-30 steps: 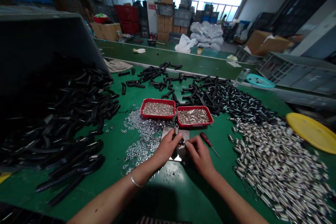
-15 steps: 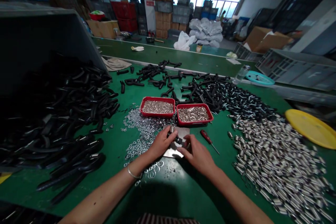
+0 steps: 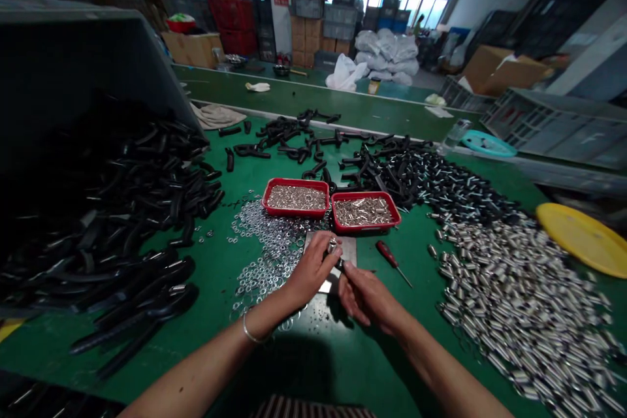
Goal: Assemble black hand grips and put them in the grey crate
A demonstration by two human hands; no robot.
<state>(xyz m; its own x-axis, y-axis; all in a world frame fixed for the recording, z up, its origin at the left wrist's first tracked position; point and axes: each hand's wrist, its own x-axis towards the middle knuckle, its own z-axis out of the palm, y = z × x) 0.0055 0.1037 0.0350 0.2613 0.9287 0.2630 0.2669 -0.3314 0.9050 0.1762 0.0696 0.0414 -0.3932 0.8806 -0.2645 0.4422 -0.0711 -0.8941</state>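
My left hand (image 3: 312, 269) is closed around a small black part (image 3: 339, 264) with a metal coil spring (image 3: 332, 245) at its top. From the other side, my right hand (image 3: 368, 295) pinches the near end of the same black part between thumb and index finger, its other fingers curled below. Much of the part is hidden by the fingers. Both hands are over a flat metal plate (image 3: 349, 249) on the green tabletop. Loose metal rings (image 3: 264, 255) lie left of the plate. A red-handled screwdriver (image 3: 386, 253) rests to its right.
Two red trays, one of tiny metal pieces (image 3: 296, 210) and one of pins (image 3: 367, 227), stand beyond the plate. Springs (image 3: 529, 294) are heaped right, near a yellow lid (image 3: 582, 238). Black handles (image 3: 161, 189) spill from a tipped grey bin (image 3: 166, 72) at left.
My right hand has turned and come left, from open-curved fingers beside the part to a pinch on its end. In my left hand the spring has tilted and is more covered.
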